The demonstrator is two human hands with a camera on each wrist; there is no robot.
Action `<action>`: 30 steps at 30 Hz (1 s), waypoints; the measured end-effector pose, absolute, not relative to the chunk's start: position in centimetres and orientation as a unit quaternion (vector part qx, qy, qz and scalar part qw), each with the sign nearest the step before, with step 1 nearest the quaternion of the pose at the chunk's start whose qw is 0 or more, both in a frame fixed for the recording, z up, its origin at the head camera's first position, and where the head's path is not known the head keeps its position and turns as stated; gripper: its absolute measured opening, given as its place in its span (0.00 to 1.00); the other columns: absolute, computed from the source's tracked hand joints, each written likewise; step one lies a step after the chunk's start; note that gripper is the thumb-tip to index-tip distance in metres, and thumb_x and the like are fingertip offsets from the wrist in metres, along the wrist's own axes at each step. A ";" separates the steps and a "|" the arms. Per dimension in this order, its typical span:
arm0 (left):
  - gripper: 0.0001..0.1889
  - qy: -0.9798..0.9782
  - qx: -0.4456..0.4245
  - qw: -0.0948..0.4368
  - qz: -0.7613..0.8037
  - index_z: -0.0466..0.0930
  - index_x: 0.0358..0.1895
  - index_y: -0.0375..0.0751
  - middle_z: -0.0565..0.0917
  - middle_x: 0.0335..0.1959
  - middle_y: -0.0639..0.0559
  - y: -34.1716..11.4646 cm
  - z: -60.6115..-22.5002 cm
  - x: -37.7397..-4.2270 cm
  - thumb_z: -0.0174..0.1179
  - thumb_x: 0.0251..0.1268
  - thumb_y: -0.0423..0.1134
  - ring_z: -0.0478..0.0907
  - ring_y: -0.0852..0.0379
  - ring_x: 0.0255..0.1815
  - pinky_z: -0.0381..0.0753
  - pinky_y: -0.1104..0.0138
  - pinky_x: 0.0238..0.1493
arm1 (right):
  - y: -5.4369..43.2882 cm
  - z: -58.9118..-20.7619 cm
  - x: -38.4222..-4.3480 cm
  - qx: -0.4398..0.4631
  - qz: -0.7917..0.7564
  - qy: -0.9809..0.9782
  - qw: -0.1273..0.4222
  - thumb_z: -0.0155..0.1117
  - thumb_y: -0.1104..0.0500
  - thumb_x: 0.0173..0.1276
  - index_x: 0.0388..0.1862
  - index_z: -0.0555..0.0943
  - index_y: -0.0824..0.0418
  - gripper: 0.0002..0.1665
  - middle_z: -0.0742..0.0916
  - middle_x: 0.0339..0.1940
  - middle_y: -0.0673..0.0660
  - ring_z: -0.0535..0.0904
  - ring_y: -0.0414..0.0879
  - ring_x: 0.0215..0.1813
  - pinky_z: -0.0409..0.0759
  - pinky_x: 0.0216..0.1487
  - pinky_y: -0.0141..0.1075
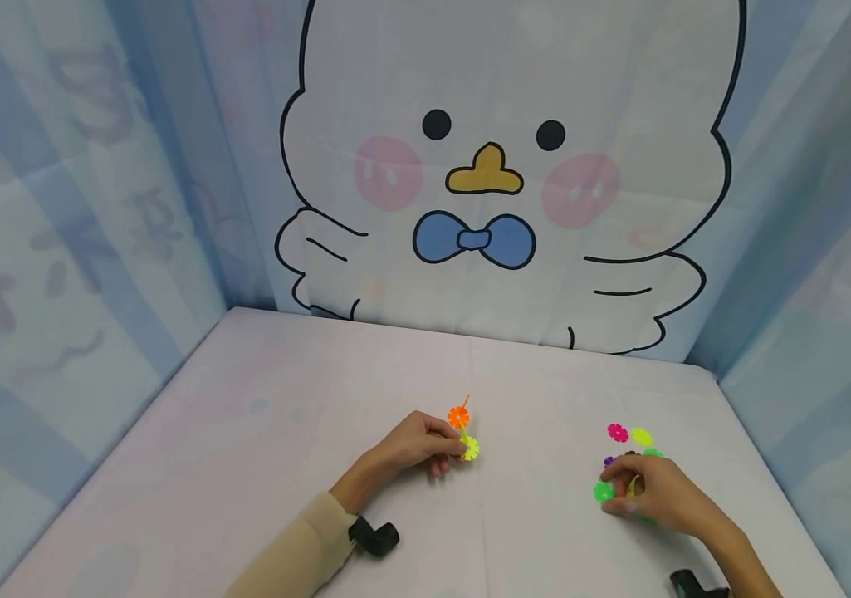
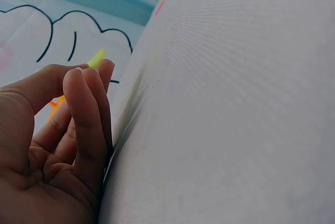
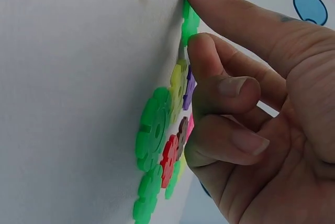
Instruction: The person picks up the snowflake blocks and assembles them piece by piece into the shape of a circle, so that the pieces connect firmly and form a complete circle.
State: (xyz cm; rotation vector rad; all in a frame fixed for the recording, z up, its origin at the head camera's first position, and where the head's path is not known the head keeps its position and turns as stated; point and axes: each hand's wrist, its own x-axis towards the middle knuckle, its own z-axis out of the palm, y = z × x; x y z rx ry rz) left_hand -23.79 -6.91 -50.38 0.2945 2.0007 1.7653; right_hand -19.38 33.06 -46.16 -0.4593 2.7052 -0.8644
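Observation:
My left hand (image 1: 419,442) pinches a yellow notched plastic disc (image 1: 471,448) between thumb and fingers, above the white table. An orange disc (image 1: 458,417) is joined to it, with a thin orange piece standing edge-on beyond. In the left wrist view, the fingers hide most of the yellow disc (image 2: 97,57). Over on the right, the thumb and index finger of my right hand (image 1: 660,492) close on opposite edges of a green notched disc (image 1: 604,492), low at the tabletop. Beneath and beside that hand lie a larger-looking green disc (image 3: 153,130) and a red disc (image 3: 168,161).
Around the right hand are a pink disc (image 1: 618,433), a yellow disc (image 1: 642,437) and a purple disc (image 1: 608,462), partly hidden. Behind the table (image 1: 320,357) hangs a curtain (image 1: 500,66) with a cartoon bird. Fabric walls flank both sides.

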 end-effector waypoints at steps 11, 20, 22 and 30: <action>0.09 0.722 0.111 0.222 0.646 0.89 0.39 0.32 0.92 0.30 0.46 -6.8 -50.1 -23.9 0.73 0.64 0.35 0.78 0.63 0.19 0.80 0.74 0.22 | 32.0 -45.4 -19.7 -0.146 -0.289 0.940 0.109 0.84 0.56 0.59 0.36 0.83 0.58 0.15 0.82 0.29 0.50 0.72 0.35 0.27 0.75 0.29 0.30; 0.08 0.723 0.109 0.220 0.646 0.89 0.38 0.32 0.92 0.30 0.45 -6.8 -50.2 -23.9 0.74 0.64 0.35 0.78 0.63 0.18 0.80 0.73 0.22 | 28.1 -45.8 -21.0 -0.158 -0.422 0.882 0.138 0.76 0.57 0.69 0.44 0.88 0.67 0.14 0.91 0.32 0.59 0.88 0.44 0.29 0.89 0.34 0.36; 0.08 0.722 0.110 0.220 0.646 0.89 0.38 0.32 0.92 0.30 0.45 -6.8 -50.3 -23.9 0.74 0.64 0.35 0.78 0.63 0.18 0.80 0.73 0.22 | 26.8 -46.1 -21.3 -0.168 -0.445 0.868 0.140 0.75 0.57 0.71 0.45 0.88 0.68 0.14 0.92 0.33 0.61 0.90 0.45 0.30 0.90 0.35 0.36; 0.09 0.728 0.112 0.223 0.639 0.90 0.39 0.33 0.92 0.30 0.47 -6.9 -50.2 -23.8 0.74 0.64 0.36 0.79 0.63 0.19 0.81 0.73 0.23 | 22.0 -47.0 -21.8 -0.201 -0.468 0.854 0.107 0.72 0.60 0.73 0.48 0.87 0.68 0.12 0.93 0.34 0.60 0.90 0.42 0.33 0.89 0.39 0.31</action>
